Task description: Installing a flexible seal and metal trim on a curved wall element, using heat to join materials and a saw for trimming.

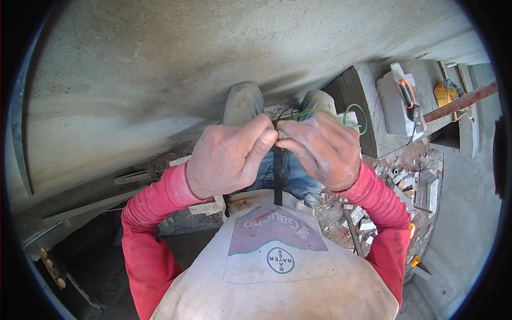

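Note:
My left hand (pixel 232 154) and my right hand (pixel 322 149) are brought together in front of my knees, fingertips almost touching. Both are closed in a pinch and dusted with pale powder. A thin green cord (pixel 365 118) runs from my right hand's fingers, over its back, and curls into a loop to the right. What my left fingers pinch is too small and hidden to name. Straight below the fingertips hangs a black strap (pixel 278 178), reaching down to the white printed apron (pixel 277 234). I cannot tell whether either hand holds the strap.
A grey plastered wall (pixel 144 69) rises close ahead. At right, a concrete block (pixel 394 101) carries an orange-and-black hand tool (pixel 408 93); a rusty pipe (pixel 461 101) juts in beside it. Rubble and broken tile pieces (pixel 368 224) litter the floor. Boards (pixel 90 208) lie at left.

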`<state>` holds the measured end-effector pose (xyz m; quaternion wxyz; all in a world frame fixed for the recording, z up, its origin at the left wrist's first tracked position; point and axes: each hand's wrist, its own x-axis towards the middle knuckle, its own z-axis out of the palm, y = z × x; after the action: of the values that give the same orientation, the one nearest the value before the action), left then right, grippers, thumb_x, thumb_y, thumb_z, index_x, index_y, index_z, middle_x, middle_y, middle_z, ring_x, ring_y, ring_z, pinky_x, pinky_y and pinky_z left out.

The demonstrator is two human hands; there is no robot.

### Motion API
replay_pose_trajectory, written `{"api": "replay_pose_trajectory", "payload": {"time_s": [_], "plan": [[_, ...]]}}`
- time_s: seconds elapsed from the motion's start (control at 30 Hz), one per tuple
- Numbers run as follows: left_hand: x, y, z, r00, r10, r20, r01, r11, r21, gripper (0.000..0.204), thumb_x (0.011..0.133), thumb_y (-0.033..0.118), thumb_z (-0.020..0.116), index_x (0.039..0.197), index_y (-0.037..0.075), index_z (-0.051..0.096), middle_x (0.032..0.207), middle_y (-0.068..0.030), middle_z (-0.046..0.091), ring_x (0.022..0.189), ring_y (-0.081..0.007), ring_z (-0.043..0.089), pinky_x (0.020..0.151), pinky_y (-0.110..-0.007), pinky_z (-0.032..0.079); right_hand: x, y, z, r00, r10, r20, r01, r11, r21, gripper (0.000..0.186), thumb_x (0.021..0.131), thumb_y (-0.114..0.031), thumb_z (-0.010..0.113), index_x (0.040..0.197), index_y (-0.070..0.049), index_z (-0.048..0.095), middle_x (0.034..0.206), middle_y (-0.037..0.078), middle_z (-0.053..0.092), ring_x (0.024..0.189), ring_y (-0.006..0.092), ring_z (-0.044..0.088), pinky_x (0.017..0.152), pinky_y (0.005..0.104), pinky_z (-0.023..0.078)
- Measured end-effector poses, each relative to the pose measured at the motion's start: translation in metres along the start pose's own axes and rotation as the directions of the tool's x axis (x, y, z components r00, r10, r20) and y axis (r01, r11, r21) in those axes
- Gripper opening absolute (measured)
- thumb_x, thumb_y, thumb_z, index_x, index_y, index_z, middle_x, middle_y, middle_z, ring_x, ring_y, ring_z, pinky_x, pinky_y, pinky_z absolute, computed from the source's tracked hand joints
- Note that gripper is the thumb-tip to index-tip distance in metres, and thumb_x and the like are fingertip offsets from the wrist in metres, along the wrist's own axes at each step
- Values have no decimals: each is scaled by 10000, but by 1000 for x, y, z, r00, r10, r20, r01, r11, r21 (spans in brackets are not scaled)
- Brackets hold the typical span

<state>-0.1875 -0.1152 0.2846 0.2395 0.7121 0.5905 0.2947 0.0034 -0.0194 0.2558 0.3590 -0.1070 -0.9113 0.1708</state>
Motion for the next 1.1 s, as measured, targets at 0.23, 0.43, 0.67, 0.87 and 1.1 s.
{"api": "replay_pose_trajectory", "payload": {"time_s": [0.23,0.43,0.67,0.87,1.1], "plan": [[31,5,-16,995,-26,-96,10,987,-163,193,1012,190,497,914,31,542,656,-176,566,581,-383,601,523,-420,450,19,9,-5,973,150,-177,-131,985,114,331,742,-19,781,1043,-21,645,886,92,665,733,232,665,608,323,541],[55,23,-38,957,120,-263,-121,993,11,304,1031,216,482,822,6,547,662,-93,564,549,-191,500,541,-292,412,48,24,-26,920,-114,-376,68,988,-135,351,674,-14,821,994,-33,677,883,87,659,719,212,666,593,300,544],[80,28,-60,983,26,-180,-19,999,44,417,1047,289,424,736,17,481,610,-71,384,553,-160,334,521,-315,309,69,39,-33,924,-153,-351,67,967,-246,312,692,-76,820,964,-34,673,832,55,669,710,203,651,586,305,536],[85,12,-66,992,-126,6,126,985,-116,470,1054,377,407,706,62,433,640,19,289,606,-95,265,531,-291,253,69,43,-20,919,-157,-362,78,971,-224,302,710,-66,808,981,-39,678,869,47,686,694,204,638,584,304,522],[84,8,-59,988,-149,45,154,979,-132,480,1055,393,406,702,68,433,646,22,291,614,-93,262,523,-291,248,65,56,-10,899,-207,-386,115,962,-249,308,685,-130,816,954,-84,672,816,15,634,661,177,604,539,297,514]]}}
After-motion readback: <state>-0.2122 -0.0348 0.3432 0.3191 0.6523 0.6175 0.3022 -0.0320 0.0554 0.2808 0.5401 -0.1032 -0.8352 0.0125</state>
